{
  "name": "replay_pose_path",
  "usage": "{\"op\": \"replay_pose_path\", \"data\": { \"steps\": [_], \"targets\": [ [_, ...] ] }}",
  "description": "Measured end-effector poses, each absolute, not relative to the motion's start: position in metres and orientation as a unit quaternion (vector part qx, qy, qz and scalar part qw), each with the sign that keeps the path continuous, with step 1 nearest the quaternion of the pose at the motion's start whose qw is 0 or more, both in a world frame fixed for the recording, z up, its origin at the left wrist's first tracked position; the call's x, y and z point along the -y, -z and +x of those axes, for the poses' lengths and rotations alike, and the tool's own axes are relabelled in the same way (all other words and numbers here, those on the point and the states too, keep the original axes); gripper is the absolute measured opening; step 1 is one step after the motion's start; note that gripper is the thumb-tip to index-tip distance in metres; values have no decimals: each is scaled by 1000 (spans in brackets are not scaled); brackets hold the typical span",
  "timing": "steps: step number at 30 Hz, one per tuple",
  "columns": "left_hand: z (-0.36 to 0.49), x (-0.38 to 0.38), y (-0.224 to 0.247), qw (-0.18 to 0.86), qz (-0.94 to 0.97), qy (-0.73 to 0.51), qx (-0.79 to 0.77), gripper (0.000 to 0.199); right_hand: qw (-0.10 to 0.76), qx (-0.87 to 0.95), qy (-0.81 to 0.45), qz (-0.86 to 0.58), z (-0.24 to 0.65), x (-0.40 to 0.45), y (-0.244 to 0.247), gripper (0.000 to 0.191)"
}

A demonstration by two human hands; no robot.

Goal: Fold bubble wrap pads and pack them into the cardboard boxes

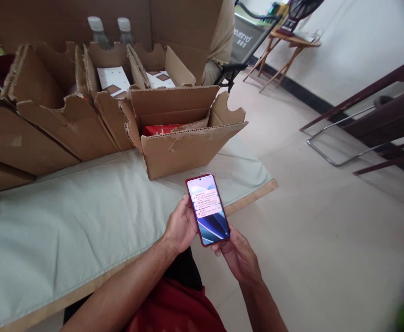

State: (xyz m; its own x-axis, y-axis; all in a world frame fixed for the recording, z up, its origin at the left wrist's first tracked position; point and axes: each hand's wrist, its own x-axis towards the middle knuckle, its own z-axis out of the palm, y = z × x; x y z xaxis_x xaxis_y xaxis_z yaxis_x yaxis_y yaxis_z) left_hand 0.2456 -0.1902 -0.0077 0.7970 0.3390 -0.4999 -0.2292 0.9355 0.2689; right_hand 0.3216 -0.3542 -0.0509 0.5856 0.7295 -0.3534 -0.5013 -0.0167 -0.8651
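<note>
A smartphone in a red case is held upright just past the table's front edge, its screen lit with several notification boxes. My left hand grips its left side, with the fingers behind it. At the lower right corner, my right hand is closed on the phone, thumb along the edge and fingertips under the bottom. Beyond the phone, a cardboard box with a red packet inside stands on the cloth-covered table.
More open cardboard boxes line the table's left and back, some with white cards. Two capped bottles stand behind them. A person's leg, a folding chair and a wooden stand with a fan are farther back.
</note>
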Motion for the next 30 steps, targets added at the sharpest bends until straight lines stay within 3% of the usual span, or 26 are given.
{"op": "replay_pose_path", "data": {
  "steps": [11,18,25,30],
  "targets": [
    [243,192,17,950,148,-140,-236,46,713,87,-376,-586,352,362,42,43],
    [241,195,22,951,151,-134,-235,46,704,132,-327,-616,420,352,24,41],
    [240,197,30,955,158,-126,-218,50,693,123,-309,-639,523,280,7,25],
    [241,196,35,961,162,-106,-198,51,671,104,-327,-657,568,210,7,25]
  ]
}}
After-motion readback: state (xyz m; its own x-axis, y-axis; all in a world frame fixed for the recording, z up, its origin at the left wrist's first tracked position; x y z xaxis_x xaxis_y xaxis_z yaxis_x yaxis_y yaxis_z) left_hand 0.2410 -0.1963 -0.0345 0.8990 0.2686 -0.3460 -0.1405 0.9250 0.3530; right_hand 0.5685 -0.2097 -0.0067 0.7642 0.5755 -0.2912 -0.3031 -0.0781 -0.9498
